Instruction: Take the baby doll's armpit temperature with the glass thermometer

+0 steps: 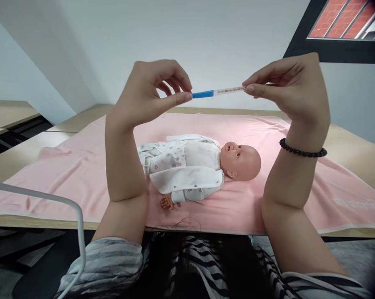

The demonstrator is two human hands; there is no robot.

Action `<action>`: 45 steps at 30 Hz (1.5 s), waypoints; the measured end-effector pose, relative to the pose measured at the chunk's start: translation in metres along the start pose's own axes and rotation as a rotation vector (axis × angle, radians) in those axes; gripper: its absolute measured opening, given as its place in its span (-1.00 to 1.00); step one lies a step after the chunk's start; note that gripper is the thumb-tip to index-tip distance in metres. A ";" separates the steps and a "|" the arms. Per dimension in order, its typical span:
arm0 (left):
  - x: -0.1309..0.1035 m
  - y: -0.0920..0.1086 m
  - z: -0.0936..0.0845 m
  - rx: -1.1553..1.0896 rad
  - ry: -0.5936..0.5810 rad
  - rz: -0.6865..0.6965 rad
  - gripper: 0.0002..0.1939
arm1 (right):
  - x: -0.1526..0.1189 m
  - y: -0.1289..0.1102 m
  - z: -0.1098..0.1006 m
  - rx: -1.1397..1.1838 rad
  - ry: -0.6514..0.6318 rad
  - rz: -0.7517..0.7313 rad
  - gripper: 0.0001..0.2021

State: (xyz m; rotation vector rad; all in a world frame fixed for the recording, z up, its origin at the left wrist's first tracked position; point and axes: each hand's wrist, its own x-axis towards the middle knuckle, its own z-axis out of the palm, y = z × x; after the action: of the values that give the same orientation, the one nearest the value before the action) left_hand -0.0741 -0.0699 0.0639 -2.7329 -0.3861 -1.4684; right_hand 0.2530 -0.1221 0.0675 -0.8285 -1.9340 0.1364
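A slim thermometer [227, 90] with a blue end and a clear, marked tube is held nearly level in the air before the wall. My left hand [162, 85] pinches its blue end between thumb and fingers. The tip of the clear end is between the thumb and fingers of my right hand [290, 85], which hide it. Below both hands a baby doll [240, 162] lies on its back on a pink blanket [65, 178], head toward the right. The doll wears a white printed outfit, its jacket [187, 178] spread open at the front.
The blanket covers much of a light wooden table [346, 141]. A white bent metal bar [78, 216] rises at the lower left, close to my left arm. Behind the table stands a pale wall [187, 33], with a dark-framed window [339, 50] at upper right.
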 end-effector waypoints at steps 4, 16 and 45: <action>0.000 -0.017 -0.006 0.027 -0.412 -0.338 -0.74 | 0.007 0.097 -0.012 0.022 -0.096 0.182 -0.79; -0.051 -0.154 0.014 0.027 -1.278 -1.031 -0.16 | -0.070 0.246 0.017 0.050 -0.409 0.851 -0.74; -0.078 -0.188 0.056 -0.266 -0.907 -1.030 0.03 | -0.012 0.091 0.070 -0.306 -1.031 0.763 -0.56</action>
State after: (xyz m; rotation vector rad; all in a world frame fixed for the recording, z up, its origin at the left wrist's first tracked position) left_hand -0.1114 0.1028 -0.0511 -3.4081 -1.9189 -0.0557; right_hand 0.2428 -0.0432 -0.0161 -1.9472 -2.4636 0.8818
